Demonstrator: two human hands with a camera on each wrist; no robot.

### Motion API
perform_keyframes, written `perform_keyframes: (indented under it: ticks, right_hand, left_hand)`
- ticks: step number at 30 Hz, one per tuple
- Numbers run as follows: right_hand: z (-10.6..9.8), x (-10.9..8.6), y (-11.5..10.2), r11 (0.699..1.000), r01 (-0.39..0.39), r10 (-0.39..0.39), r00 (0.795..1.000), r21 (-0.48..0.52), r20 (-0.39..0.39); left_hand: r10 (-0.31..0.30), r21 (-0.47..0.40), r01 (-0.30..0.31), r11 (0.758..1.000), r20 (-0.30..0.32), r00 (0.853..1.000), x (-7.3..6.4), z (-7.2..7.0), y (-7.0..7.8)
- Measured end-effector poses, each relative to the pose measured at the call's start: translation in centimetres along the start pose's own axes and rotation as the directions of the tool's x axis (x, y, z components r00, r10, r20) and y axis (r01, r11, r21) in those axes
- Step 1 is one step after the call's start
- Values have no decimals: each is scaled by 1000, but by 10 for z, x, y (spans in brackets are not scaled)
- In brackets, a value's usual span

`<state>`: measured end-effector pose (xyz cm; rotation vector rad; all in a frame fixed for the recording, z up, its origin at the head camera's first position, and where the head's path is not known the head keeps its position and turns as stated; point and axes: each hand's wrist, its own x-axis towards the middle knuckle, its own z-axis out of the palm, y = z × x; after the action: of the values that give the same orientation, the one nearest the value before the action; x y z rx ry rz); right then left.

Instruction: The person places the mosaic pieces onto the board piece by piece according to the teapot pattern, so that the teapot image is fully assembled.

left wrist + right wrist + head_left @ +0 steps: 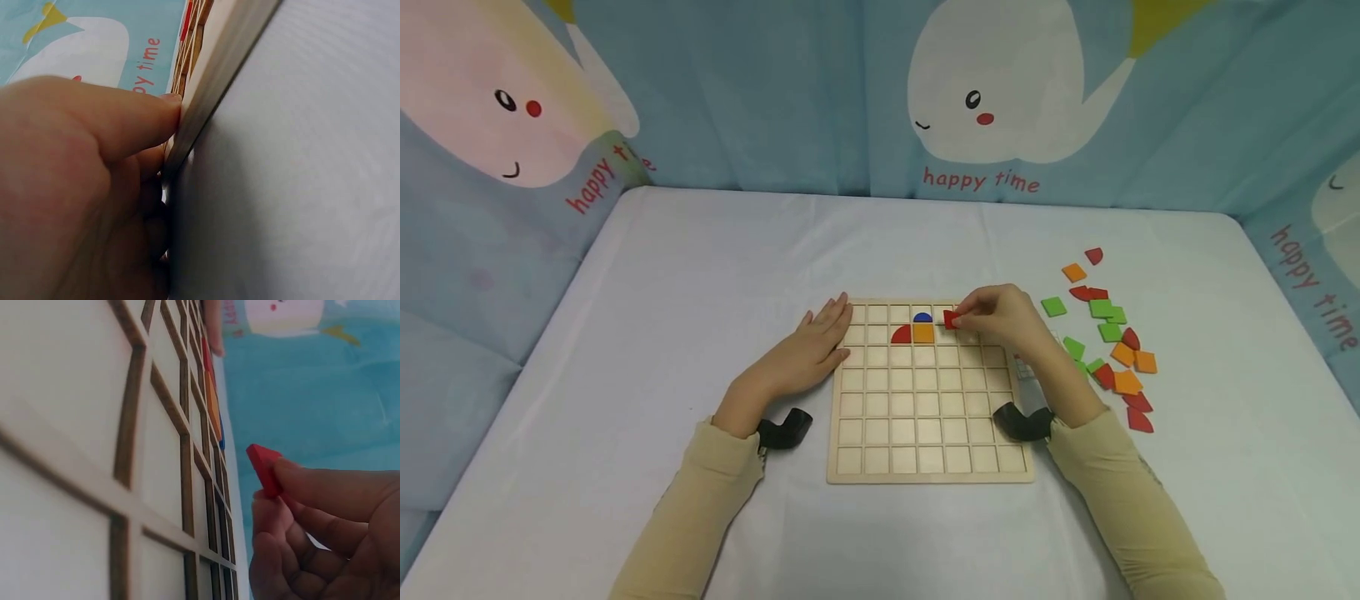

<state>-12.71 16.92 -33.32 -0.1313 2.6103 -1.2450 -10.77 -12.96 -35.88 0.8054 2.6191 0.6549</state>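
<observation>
Behind the counter's (pixel 737 250) far edge we see a creased blue cloth backdrop (pixel 775 100) printed with white whales (pixel 1030 75) and red lettering (pixel 981 180), "happy time". White fabric covers the counter, a broad stretch of it lying between its left edge and a pale wooden grid board (pixel 930 478) with raised ribs. Toward the right edge we find flat green squares (pixel 1109 332), orange squares (pixel 1146 362) and round-sided red pieces (pixel 1139 419), some overlapping. The left hand (pixel 801 360) lies along the board's left border, fingers extended, thumb touching it. The right hand (pixel 1000 318) pinches a small red piece (pixel 265 469) between thumb and fingers, raised off the board near its far side. In the grid sit an orange tile (pixel 923 333), a red quarter-disc (pixel 901 335) left of it and a blue half-disc (pixel 922 317) beyond.
</observation>
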Motion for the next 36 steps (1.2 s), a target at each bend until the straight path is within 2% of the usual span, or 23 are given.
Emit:
perform_keyframes:
  ticks: [7,11,21,36]
  right_hand:
    - [1,1,-1,998,-25,27,999,-57,33]
    - [2,2,-1,998,-34,36,998,-57,45]
    - [4,-1,-2,993,-47,52,998,-107,40]
    - [8,2,1,994,-17,22,999,-111,46]
  left_hand:
    - [-4,5,4,1000,3,1000,1,0,-2]
    - [0,2,0,1000,-1,1000,1,-1,-2]
    - [5,4,-5,1000,2,1000,1,0,-4]
    - [0,-8,0,1000,4,1000,3,2,-3]
